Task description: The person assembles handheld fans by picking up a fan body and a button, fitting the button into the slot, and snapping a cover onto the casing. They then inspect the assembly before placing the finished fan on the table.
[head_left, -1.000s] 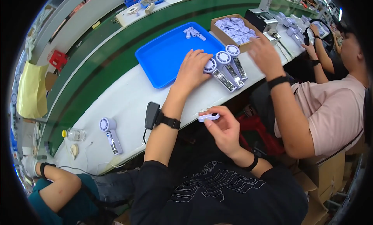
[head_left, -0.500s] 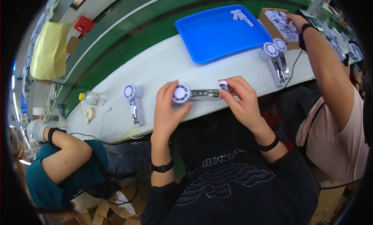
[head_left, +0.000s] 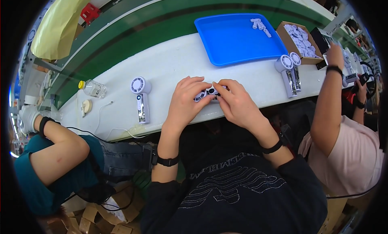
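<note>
A lavender handheld fan [head_left: 199, 97] is held between my two hands above the front of the table, mostly covered by fingers. My left hand [head_left: 185, 99] is closed around the fan head's side. The fingers of my right hand [head_left: 237, 102] pinch at its body, near a small dark round part by the fingertips; whether a loose piece is also held there is hidden. Left of my hands lies another handheld fan [head_left: 140, 100] with its inner parts exposed along the handle. Two more such fans [head_left: 289, 78] lie together at the right.
A blue tray [head_left: 238, 48] with several small lavender pieces [head_left: 261, 27] sits at the back, beside a cardboard box [head_left: 313, 61] of lavender parts. A yellow-capped bottle [head_left: 95, 89] and white cable [head_left: 99, 120] are at left. Co-workers' arms [head_left: 327, 100] reach in at both sides.
My hands have come together, and the fan, earlier stretched lengthwise between them, is now mostly hidden by fingers. The right co-worker's hand has left the box. The whole view has shifted slightly.
</note>
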Tool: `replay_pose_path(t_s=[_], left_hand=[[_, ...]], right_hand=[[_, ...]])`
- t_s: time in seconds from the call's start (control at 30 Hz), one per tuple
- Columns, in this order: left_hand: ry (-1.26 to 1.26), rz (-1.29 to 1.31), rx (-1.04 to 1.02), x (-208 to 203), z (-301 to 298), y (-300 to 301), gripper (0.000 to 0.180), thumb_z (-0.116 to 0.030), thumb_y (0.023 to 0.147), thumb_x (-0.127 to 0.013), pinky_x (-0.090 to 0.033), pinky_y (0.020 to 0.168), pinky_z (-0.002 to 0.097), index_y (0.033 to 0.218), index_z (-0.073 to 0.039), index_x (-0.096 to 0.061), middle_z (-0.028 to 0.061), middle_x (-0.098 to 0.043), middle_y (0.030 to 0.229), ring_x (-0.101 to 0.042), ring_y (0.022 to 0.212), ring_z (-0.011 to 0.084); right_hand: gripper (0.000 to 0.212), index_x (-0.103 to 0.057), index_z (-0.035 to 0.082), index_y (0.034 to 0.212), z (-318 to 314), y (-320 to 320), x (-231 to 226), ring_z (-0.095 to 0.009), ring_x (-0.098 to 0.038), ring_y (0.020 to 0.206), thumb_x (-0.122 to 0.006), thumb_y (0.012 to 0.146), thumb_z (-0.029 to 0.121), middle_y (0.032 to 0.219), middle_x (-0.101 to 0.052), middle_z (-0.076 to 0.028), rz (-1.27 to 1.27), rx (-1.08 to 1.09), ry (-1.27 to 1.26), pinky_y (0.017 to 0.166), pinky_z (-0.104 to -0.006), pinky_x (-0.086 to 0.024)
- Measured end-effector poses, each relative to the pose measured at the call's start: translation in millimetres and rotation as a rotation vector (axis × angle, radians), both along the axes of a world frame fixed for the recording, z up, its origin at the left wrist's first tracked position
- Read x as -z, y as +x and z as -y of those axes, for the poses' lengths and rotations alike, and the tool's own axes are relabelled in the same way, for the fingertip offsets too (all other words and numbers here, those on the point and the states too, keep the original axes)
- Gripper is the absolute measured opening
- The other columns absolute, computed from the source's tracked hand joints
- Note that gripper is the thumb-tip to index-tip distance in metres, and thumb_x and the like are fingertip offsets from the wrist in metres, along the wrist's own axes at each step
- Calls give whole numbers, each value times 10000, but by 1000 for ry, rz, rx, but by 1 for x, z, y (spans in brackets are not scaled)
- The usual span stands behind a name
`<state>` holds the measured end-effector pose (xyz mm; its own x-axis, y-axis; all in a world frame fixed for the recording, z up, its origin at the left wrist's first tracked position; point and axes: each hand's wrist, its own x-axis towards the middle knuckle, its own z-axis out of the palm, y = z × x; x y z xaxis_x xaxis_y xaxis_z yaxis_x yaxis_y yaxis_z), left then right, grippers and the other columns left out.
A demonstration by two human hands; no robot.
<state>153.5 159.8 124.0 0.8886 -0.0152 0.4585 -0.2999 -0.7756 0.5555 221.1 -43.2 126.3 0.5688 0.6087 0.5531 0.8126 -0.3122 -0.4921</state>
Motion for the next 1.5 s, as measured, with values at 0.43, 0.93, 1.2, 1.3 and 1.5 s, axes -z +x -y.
replay_pose_path(t_s=[0.43, 0.93, 1.2, 1.3, 1.5], left_hand=[[-81, 58, 175, 7, -10, 6, 229, -96, 843, -873, -576, 992, 411, 1060, -53, -817, 71, -814, 1125, -725, 1174, 308], [-10, 185, 299, 24, -17, 10, 232, -21, 794, -876, -615, 900, 389, 1017, -26, -814, 73, -815, 1112, -737, 1086, 316], [-34, 204, 293, 29, -16, 13, 245, 11, 782, -863, -627, 852, 376, 1018, -16, -802, 88, -807, 1089, -737, 1050, 333], [1, 196, 272, 30, -17, 12, 260, -15, 775, -873, -619, 898, 427, 1026, -29, -804, 79, -804, 1115, -733, 1067, 334], [195, 101, 186, 16, -8, -3, 367, -88, 760, -896, -538, 1056, 534, 1110, -53, -792, 55, -784, 1210, -705, 1183, 343]], right_hand=[[233, -808, 8, 1126, 19, 5, 18, -279, -742, 1038, -807, 896, -27, 1064, -741, -114, -124, -99, 120, 858, -365, -610], [232, -798, -5, 1151, 22, -2, 16, -299, -750, 1100, -785, 921, -33, 1128, -748, -132, -175, -103, 35, 916, -371, -626], [275, -749, -41, 1174, 18, -7, 28, -347, -728, 1151, -789, 904, -16, 1174, -738, -154, -141, -23, 130, 974, -414, -606], [300, -738, -57, 1175, 14, -8, 28, -356, -719, 1158, -800, 884, -22, 1206, -727, -163, -110, -25, 101, 979, -423, -599], [328, -724, -82, 1170, 12, -9, 27, -363, -703, 1146, -804, 858, -22, 1254, -699, -173, -74, -9, 33, 969, -438, -585]])
